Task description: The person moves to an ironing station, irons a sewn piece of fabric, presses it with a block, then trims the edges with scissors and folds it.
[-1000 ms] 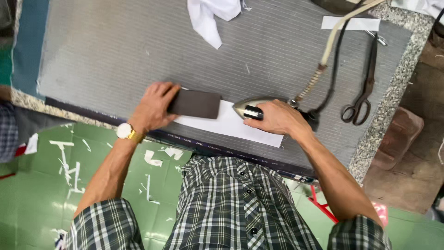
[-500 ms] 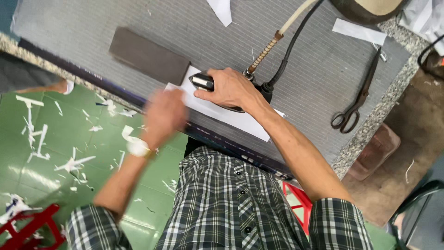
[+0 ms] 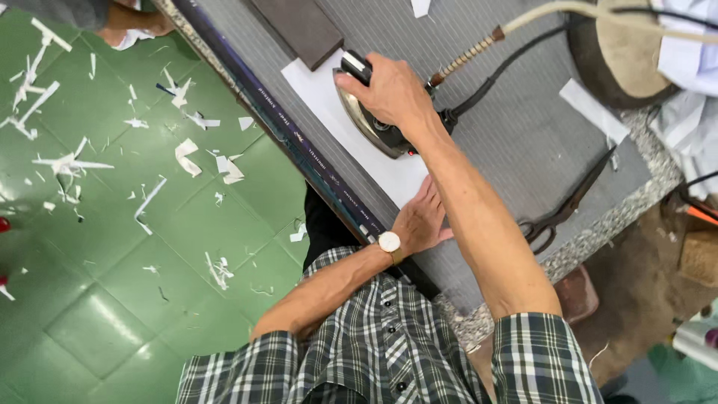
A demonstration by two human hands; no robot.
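My right hand grips the black handle of a metal clothes iron that rests on a white strip of fabric on the grey padded table. My left hand, with a wristwatch, lies flat with fingers apart on the near end of the white strip, under my right forearm. A dark grey rectangular piece lies just beyond the iron's tip. The iron's cord, with a coiled spring guard, runs up to the right.
Large black scissors lie near the table's speckled stone edge. A round dark pad and white cloth sit at the far right. White fabric scraps litter the green tiled floor. Another person's foot shows at top left.
My left hand has come back from below the table edge and now presses the near end of the white strip. The iron has moved along the strip; the view has swung round.
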